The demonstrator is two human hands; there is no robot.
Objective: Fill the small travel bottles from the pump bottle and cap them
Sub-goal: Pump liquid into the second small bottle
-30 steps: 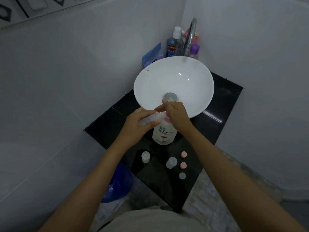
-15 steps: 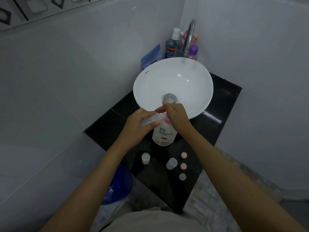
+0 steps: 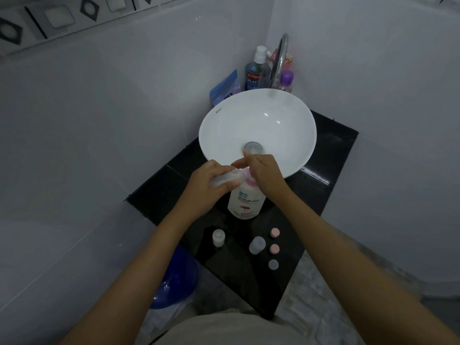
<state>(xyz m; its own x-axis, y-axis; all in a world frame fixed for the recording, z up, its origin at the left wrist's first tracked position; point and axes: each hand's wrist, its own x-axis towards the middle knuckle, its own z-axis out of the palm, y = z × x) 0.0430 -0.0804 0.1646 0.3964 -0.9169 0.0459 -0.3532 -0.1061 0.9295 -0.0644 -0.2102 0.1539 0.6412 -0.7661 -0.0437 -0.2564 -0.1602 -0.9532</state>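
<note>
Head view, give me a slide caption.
Left hand holds a travel bottle at the pump bottle; right hand on the pump.

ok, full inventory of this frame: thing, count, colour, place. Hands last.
pump bottle: 1, white with pink pump, on counter in front of basin
held travel bottle: 1, clear, on its side at the pump
standing travel bottles: 2, clear, near counter edge, left and centre
loose caps: 3, two pink, one grey, in a row right of centre bottle
basin: 1, white, on counter
counter: 1, black
tap: 1, chrome, behind basin
mouthwash bottle: 1, blue, back corner
purple-capped bottle: 1, right of tap
blue pouch: 1, behind basin
blue bucket: 1, floor
left hand: grips held travel bottle
right hand: on pump head
</note>
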